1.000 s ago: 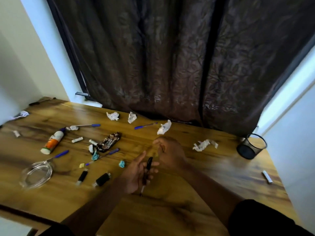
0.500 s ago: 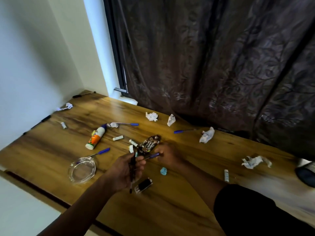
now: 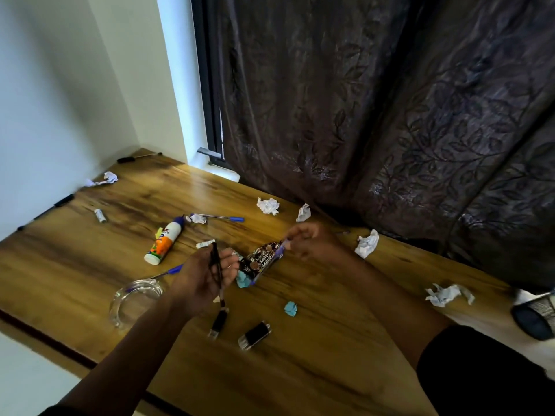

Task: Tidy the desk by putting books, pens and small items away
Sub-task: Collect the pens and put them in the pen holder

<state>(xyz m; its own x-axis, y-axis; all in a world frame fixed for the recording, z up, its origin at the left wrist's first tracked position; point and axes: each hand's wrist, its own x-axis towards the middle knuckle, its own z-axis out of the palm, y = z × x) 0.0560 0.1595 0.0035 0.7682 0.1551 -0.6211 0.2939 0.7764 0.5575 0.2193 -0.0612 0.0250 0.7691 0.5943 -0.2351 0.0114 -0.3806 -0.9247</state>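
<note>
We take the snack wrapper (image 3: 264,259), dark with printed lettering, as our landmark on the wooden worktop (image 3: 300,370).

Left hand (image 3: 204,274), just left of the wrapper: its grip is curled round a black pen (image 3: 216,268), held nearly upright across the palm, lower tip pointing toward the near edge.

Right hand (image 3: 312,240), at the wrapper's far right end: its grip pinches the cap end of a blue pen (image 3: 274,258), whose shaft runs along the wrapper's right side. The image is blurred here, so we cannot tell whether the pen touches the wrapper.

Left of the wrapper lies a glue bottle (image 3: 163,243), on its side, white and orange. Beyond it is a second blue pen (image 3: 222,218). Near-left of the wrapper sits a glass ashtray (image 3: 135,298), with a third blue pen (image 3: 168,271) beside its rim.

Nearer than the wrapper: two small black items (image 3: 255,334), unidentifiable, and a blue paper scrap (image 3: 290,308). Crumpled white papers (image 3: 268,205) lie beyond and to the right. A mesh pen cup (image 3: 537,313) lies far right, at the frame edge.
</note>
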